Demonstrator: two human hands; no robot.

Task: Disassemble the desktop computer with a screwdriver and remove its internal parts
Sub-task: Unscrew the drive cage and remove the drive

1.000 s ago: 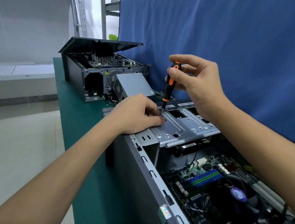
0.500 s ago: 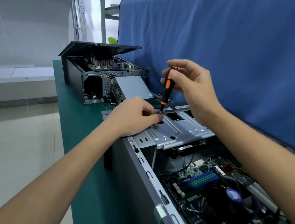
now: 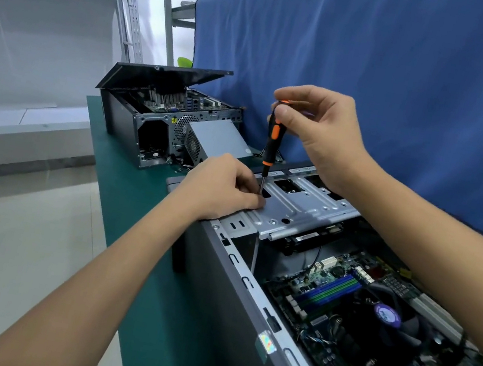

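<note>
The fingers (image 3: 248,198) of the left hand (image 3: 220,187) are hiding the tip of the screwdriver (image 3: 271,143), the right forearm (image 3: 435,249) is covering the far side of the motherboard (image 3: 342,297), and the frame's edges are cutting off the desktop computer (image 3: 231,303).

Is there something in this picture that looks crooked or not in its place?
Yes, at the far end of the table: the second computer's lid stands tilted up, and a grey power supply lies slanted outside that case. On the near case nothing stands out; the right hand holds the screwdriver upright over the drive bracket.
</note>
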